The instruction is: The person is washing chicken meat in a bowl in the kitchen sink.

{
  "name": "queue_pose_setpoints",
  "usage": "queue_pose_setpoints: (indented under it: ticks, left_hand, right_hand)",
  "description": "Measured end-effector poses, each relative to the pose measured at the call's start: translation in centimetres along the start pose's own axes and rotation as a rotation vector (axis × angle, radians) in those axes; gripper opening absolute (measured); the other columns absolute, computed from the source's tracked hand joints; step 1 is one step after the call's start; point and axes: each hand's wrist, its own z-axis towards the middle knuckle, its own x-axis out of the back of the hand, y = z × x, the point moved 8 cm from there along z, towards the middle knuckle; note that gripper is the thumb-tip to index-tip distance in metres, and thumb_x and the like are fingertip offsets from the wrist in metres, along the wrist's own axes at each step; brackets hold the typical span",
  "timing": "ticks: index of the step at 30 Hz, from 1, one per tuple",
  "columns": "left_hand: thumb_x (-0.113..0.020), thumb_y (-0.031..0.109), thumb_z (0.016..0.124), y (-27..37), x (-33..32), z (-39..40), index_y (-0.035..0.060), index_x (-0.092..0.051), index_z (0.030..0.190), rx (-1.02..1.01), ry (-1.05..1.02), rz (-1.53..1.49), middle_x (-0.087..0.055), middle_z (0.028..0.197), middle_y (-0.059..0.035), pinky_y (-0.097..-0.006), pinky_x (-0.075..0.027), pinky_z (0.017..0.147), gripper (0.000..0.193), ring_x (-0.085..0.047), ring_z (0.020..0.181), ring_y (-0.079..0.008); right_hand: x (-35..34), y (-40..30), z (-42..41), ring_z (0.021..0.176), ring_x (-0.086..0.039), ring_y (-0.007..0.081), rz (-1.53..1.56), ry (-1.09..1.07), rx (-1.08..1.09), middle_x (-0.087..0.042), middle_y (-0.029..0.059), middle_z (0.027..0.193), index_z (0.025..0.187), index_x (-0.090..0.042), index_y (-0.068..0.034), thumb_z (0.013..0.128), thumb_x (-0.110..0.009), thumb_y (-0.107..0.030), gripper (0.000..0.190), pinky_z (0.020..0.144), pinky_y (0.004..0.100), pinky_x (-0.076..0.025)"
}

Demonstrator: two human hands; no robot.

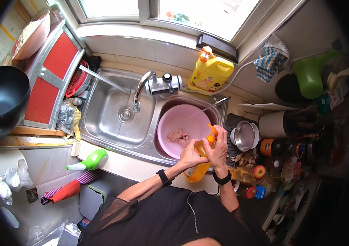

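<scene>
My left hand [190, 157] wraps around the body of an orange pump bottle [196, 172] at the sink's front edge. At the bottle's top, my right hand [219, 147] grips near the orange pump head, its fingers partly hiding it. The bottle leans beside the near rim of a pink plastic basin [199, 112]. That basin sits in the right bowl of a steel double sink [154, 135]. Inside it lies a pale pink lump [177, 136], apparently raw meat. A thin metal rod or spout [222, 101] reaches over the basin's far right side.
A chrome faucet [137, 95] arches over the left bowl. Behind the sink stands a yellow detergent jug [211, 73]. A green spray bottle [96, 160] lies on the counter at left. Metal bowls [244, 136], a dark bottle [280, 147] and an apple [259, 171] crowd the right.
</scene>
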Motion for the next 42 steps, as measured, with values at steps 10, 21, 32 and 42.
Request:
queue_pose_setpoints:
  ticks: [10, 21, 32, 42]
  left_hand:
    - [-0.079, 0.037, 0.052, -1.6, -0.4, 0.2, 0.0014, -0.044, 0.115, 0.087, -0.060, -0.040, -0.055, 0.108, -0.0158, -0.0327, -0.043, 0.086, 0.080, -0.055, 0.101, -0.0238]
    - [-0.078, 0.041, 0.051, -1.4, 0.5, -0.4, 0.0008, -0.042, 0.115, 0.041, -0.060, 0.059, -0.056, 0.105, -0.0170, -0.0349, -0.044, 0.086, 0.084, -0.056, 0.099, -0.0274]
    - [-0.078, 0.044, 0.051, -1.2, 0.9, -1.0, 0.0053, -0.043, 0.114, -0.007, -0.050, 0.102, -0.058, 0.103, -0.0171, -0.0375, -0.044, 0.084, 0.082, -0.057, 0.097, -0.0311]
    - [-0.078, 0.044, 0.051, -1.1, 0.7, -1.6, 0.0031, -0.042, 0.117, -0.031, -0.104, 0.127, -0.057, 0.105, -0.0194, -0.0381, -0.043, 0.086, 0.086, -0.056, 0.100, -0.0323]
  right_hand:
    - [-1.6, 2.2, -0.3, 0.098, -0.051, 0.0322, 0.028, -0.098, -0.095, -0.047, 0.0171, 0.111, 0.116, -0.042, -0.003, 0.068, -0.068, -0.009, 0.055, 0.084, 0.0365, -0.044]
    - [-1.1, 1.5, -0.6, 0.101, -0.051, 0.0261, 0.081, -0.061, 0.000, -0.045, 0.0149, 0.113, 0.120, -0.041, -0.004, 0.070, -0.069, -0.009, 0.058, 0.082, 0.0338, -0.046]
    - [-1.4, 6.1, 0.8, 0.102, -0.051, 0.0248, 0.471, -0.074, -0.186, -0.053, 0.0146, 0.106, 0.106, -0.056, 0.001, 0.095, -0.034, -0.028, 0.038, 0.088, 0.0319, -0.040]
    - [-4.6, 8.6, 1.9, 0.107, -0.047, 0.0186, 0.722, -0.394, -0.329, -0.051, 0.0101, 0.113, 0.101, -0.063, -0.002, 0.094, -0.029, -0.030, 0.045, 0.092, 0.0315, -0.035]
